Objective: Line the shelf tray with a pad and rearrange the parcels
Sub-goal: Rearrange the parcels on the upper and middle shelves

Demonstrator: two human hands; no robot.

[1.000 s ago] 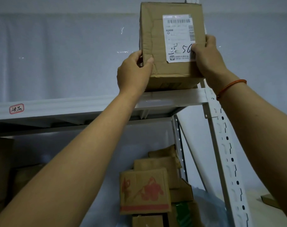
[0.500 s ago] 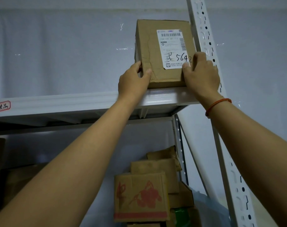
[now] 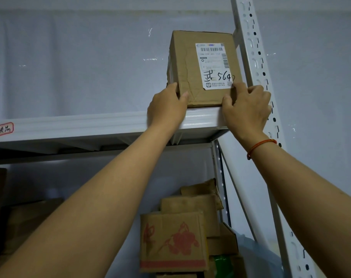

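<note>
A brown cardboard parcel (image 3: 187, 67) with a white shipping label marked "5642" stands upright on the top white shelf tray (image 3: 90, 125), at its right end beside the upright post. My left hand (image 3: 166, 109) grips the parcel's lower left corner, thumb on the front face. My right hand (image 3: 246, 109) holds its lower right corner, fingers curled round the edge. The tray's inside surface is hidden from below, so no pad can be seen.
A perforated white upright post (image 3: 256, 73) rises right of the parcel. Several cardboard boxes (image 3: 170, 241) are stacked on the lower shelf, more at the left (image 3: 26, 221). A red-edged tag (image 3: 3, 129) is stuck on the tray's front edge. A pale wall lies behind.
The parcel has come down from above the tray and moved back onto it beside the post. Both hands slid lower on its bottom corners.
</note>
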